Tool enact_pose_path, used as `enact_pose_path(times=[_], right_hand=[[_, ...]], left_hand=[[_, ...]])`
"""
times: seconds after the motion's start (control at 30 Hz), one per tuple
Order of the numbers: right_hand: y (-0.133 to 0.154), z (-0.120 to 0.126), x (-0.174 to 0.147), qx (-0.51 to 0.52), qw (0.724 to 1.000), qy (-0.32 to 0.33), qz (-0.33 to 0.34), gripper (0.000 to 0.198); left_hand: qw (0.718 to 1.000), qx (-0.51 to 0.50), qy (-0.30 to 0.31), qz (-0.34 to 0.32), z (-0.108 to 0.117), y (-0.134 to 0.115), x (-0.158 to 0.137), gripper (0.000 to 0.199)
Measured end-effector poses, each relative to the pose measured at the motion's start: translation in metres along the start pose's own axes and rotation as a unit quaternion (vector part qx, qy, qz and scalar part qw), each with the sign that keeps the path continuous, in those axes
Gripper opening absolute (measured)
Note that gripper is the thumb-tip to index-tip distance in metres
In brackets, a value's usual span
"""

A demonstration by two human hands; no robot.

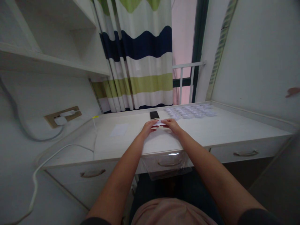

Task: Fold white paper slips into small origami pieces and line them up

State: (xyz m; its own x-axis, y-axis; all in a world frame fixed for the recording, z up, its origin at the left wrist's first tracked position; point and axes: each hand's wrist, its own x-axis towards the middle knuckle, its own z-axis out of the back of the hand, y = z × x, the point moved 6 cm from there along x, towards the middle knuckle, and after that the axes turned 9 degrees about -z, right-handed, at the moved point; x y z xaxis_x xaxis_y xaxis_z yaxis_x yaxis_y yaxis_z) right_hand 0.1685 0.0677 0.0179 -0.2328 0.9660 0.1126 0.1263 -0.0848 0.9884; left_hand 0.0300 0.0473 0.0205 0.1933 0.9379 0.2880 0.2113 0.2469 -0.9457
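Observation:
Between my two hands, just above the white desk point(131, 140), is a small piece of white paper point(159, 123). My left hand point(149, 127) pinches its left end, and my right hand point(172, 125) pinches the right end. The paper looks narrow, perhaps folded, but its exact shape is too small to make out. Right behind my hands lies a dark phone point(154, 115). Several folded white paper pieces point(191, 111) sit in rows at the back right. A flat white sheet of paper point(119, 129) lies to the left of my left hand.
A white cable point(70, 145) runs over the desk's left side, near a wall socket point(62, 116) with plugs in it. Clear plastic point(164, 168) hangs over the front edge. A shelf point(58, 62) juts out at upper left, and a striped curtain point(145, 68) hangs behind.

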Motion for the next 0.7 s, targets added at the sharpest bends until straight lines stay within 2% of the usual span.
enact_pose_path(times=[0.37,0.7], right_hand=[[-0.0002,0.0034,0.0020,0.007,1.000,-0.012,0.000,0.030],[0.0013,0.0062,0.0023,0.019,0.999,-0.032,0.013,0.031]], left_hand=[[1.000,0.021,0.010,-0.007,-0.0008,0.0008,-0.0005,0.038],[0.998,0.041,-0.012,-0.049,0.0034,-0.0036,0.0016,0.038]])
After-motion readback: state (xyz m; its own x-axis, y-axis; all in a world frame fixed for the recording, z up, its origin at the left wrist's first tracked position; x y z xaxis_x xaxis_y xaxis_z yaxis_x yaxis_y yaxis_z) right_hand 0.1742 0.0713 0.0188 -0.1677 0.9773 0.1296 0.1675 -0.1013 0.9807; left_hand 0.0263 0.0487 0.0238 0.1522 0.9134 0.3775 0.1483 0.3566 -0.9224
